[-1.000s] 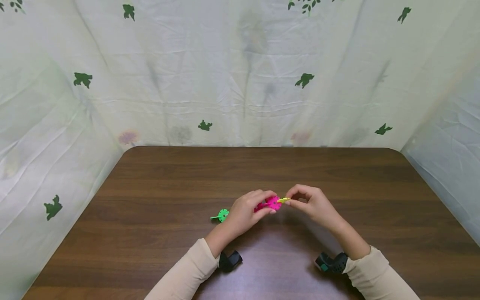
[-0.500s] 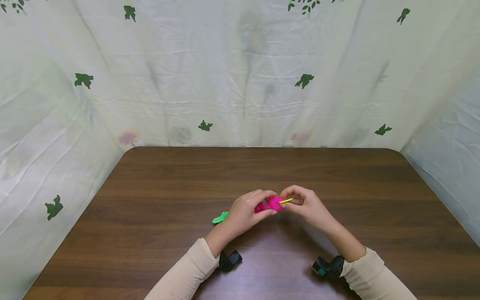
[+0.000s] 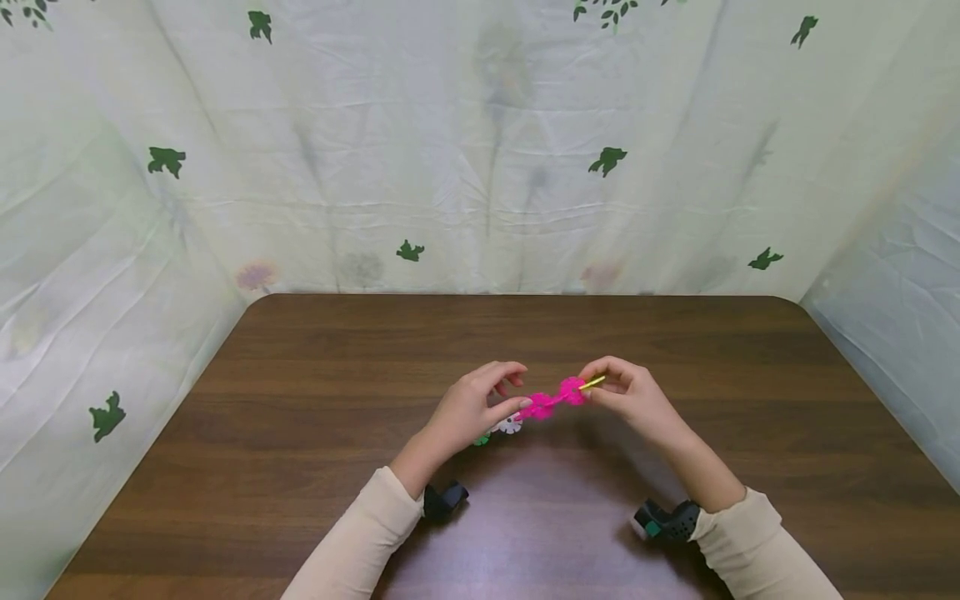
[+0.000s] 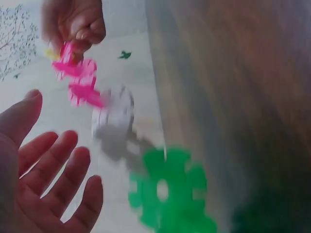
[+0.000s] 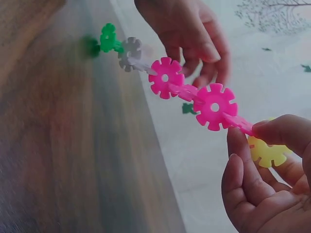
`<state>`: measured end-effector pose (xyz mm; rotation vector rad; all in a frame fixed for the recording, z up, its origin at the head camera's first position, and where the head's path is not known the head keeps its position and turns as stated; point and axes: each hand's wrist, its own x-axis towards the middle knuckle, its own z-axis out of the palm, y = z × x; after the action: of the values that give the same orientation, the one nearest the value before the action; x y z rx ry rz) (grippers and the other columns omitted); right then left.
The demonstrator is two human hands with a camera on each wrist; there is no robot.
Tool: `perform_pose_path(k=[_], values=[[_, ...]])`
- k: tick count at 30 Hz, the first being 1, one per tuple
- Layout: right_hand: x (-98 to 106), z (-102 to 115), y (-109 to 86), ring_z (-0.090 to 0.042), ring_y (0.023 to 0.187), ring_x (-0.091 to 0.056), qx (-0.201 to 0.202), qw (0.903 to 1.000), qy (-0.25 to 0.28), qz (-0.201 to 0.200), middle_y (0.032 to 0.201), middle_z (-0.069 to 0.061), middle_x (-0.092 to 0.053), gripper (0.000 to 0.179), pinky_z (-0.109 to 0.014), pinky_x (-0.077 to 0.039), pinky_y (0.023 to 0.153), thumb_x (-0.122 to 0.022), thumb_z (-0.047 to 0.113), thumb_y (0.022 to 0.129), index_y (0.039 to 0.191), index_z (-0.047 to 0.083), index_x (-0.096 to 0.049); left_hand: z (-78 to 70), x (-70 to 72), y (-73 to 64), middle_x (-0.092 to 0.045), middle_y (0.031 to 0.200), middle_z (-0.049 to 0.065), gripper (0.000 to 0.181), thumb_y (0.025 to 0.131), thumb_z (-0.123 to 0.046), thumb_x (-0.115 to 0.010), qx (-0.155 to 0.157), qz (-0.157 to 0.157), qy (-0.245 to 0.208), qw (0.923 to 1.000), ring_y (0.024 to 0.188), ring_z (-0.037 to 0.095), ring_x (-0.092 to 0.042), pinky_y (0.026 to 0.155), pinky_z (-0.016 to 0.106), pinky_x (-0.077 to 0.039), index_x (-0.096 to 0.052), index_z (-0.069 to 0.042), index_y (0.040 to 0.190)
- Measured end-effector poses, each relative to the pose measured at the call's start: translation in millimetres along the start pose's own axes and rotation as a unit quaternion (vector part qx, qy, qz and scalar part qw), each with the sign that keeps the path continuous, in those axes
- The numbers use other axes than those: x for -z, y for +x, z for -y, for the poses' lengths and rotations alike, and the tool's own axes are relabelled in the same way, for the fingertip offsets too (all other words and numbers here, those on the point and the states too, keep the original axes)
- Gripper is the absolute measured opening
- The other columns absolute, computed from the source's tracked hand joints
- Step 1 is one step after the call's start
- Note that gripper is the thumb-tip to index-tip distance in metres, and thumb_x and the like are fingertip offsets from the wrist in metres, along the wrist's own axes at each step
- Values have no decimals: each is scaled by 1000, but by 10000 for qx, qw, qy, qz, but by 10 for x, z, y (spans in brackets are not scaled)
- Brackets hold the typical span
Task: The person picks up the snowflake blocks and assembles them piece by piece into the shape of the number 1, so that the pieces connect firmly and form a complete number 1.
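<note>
A chain of notched, flower-shaped plastic discs hangs in the air, slotted together. Its pink discs (image 5: pixel 215 107) lead to white discs (image 5: pixel 130 54) and then green discs (image 5: pixel 108 38) at the far end. At the near end is a yellow disc (image 5: pixel 268 153). My right hand (image 3: pixel 633 400) pinches the last pink disc beside the yellow one between thumb and finger. Beside the chain's middle, my left hand (image 3: pixel 461 412) has its fingers spread and apart from the discs in the left wrist view. In the head view it partly hides the green discs.
Beneath both hands lies a brown wooden table (image 3: pixel 337 350). A pale cloth (image 3: pixel 480 167) with green leaf-like prints hangs behind it and at both sides. Each wrist wears a black camera, the left camera (image 3: pixel 446 502) and the right camera (image 3: pixel 666 522).
My left hand has let go of the pink discs and moved slightly left. My right hand has drawn the chain up and to the right, baring more pink and white discs.
</note>
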<state>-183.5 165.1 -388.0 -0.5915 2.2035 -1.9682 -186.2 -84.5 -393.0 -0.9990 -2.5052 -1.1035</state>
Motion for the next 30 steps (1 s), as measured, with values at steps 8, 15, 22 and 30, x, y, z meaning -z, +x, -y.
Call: perform_pose_path(k=[8, 15, 22, 30], values=[[74, -17, 0, -14, 77, -60, -154, 9995, 57, -264, 91, -3, -60, 20, -37, -50, 71, -58, 0, 85, 102, -8, -52, 92, 45, -15, -59, 89, -1, 28, 84, -15, -65, 496, 903, -349, 9941, 77, 8, -55, 69, 24, -46, -59, -3, 108], [57, -51, 20, -17, 77, -62, -156, 9990, 98, -403, 93, -5, -60, 26, -35, -49, 72, -61, 5, 85, 106, -7, -52, 109, 18, -19, -59, 85, -5, 22, 85, -3, -57, 722, 1588, -656, 9825, 75, 7, -54, 68, 22, -45, -60, -3, 107], [27, -37, 83, -21, 78, -62, -106, 9962, 208, -845, 105, -14, -51, 35, -34, -49, 74, -61, 6, 85, 113, -8, -46, 63, 7, -3, -59, 82, -2, 24, 84, -1, -58, 703, 1579, -1050, 9793, 72, 8, -55, 66, 23, -46, -59, -3, 108], [-17, -21, 215, -15, 76, -61, -71, 9940, 159, -1079, 110, -19, -46, 38, -31, -50, 73, -62, 5, 84, 116, -2, -44, -4, -42, -16, -57, 76, -2, 36, 83, -3, -62, 1044, 1484, -1623, 9699, 65, 8, -56, 61, 23, -46, -52, -5, 117]])
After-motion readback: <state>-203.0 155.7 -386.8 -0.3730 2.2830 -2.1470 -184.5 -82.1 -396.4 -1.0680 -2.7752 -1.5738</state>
